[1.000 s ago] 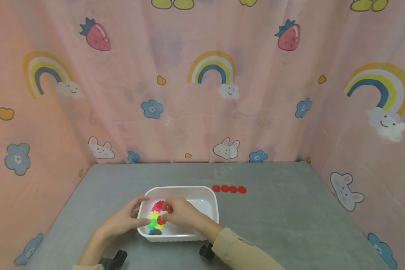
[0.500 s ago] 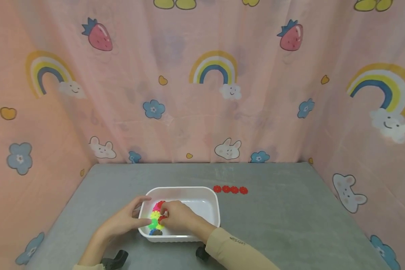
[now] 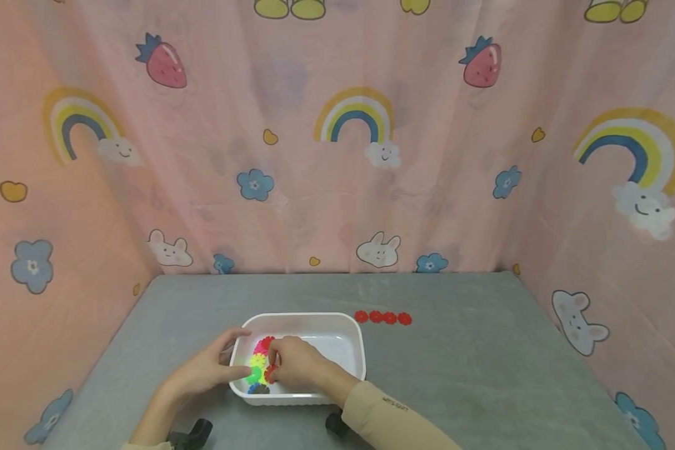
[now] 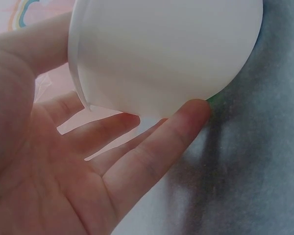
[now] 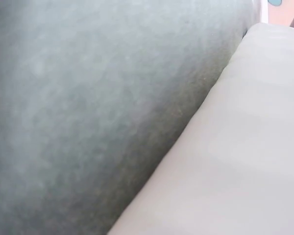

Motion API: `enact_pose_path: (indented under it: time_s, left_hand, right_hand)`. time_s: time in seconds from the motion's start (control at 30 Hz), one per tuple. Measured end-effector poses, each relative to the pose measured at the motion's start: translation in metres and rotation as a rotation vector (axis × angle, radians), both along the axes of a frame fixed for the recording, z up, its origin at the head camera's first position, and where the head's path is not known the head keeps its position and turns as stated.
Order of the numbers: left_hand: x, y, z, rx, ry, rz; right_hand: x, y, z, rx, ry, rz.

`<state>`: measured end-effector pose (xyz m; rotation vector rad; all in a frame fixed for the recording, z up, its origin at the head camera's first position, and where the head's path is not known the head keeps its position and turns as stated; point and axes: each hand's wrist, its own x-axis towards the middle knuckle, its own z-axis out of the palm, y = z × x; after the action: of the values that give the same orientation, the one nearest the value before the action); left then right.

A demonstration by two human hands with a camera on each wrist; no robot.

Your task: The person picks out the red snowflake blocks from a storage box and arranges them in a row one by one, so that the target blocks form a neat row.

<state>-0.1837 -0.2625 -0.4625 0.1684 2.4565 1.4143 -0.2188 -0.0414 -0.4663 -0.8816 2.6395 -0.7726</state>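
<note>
A white tray point(image 3: 345, 317) stands on the table, and my left hand point(image 3: 205, 369) grips its left end. In the left wrist view, digits of that hand point(image 4: 54, 161) reach around the tray's outer wall point(image 4: 161, 54). Inside, my right hand point(image 3: 298, 362) reaches down at the left part with thumb and forefinger bent at a red snowflake disc point(image 3: 269, 374). More discs lie there: a red one point(image 3: 267, 342), pink point(image 3: 260, 348), yellow point(image 3: 257, 360), green point(image 3: 254, 375) and blue point(image 3: 254, 389). The right wrist view shows only the tray's side point(image 5: 225, 147) and tabletop.
Beyond the tray's back right corner, several red discs point(image 3: 390, 318) form a row on the grey table point(image 3: 472, 362). A pink patterned curtain point(image 3: 292, 219) encloses the back and sides. Dark wrist-camera mounts point(image 3: 194, 434) sit below both wrists.
The right thumb and forefinger have shifted slightly toward the near left, onto the red disc, which they now partly cover. The left hand stays at the tray's end.
</note>
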Motion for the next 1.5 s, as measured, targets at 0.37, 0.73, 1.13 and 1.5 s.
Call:
enact_pose_path:
  time_s: [0.37, 0.73, 1.13, 1.5]
  left_hand:
    - [0.001, 0.002, 0.001, -0.015, -0.006, 0.014]
    - [0.003, 0.004, 0.001, -0.023, 0.003, 0.022]
    - [0.004, 0.006, 0.001, -0.043, -0.022, 0.062]
    - [0.005, 0.007, 0.002, -0.041, -0.029, 0.068]
  right_hand:
    - [0.005, 0.004, 0.005, -0.039, -0.100, -0.009]
    - [0.008, 0.023, 0.023, -0.114, -0.100, -0.017]
    - [0.009, 0.053, 0.036, -0.190, -0.093, -0.049]
    - [0.004, 0.087, 0.048, -0.279, -0.070, -0.092]
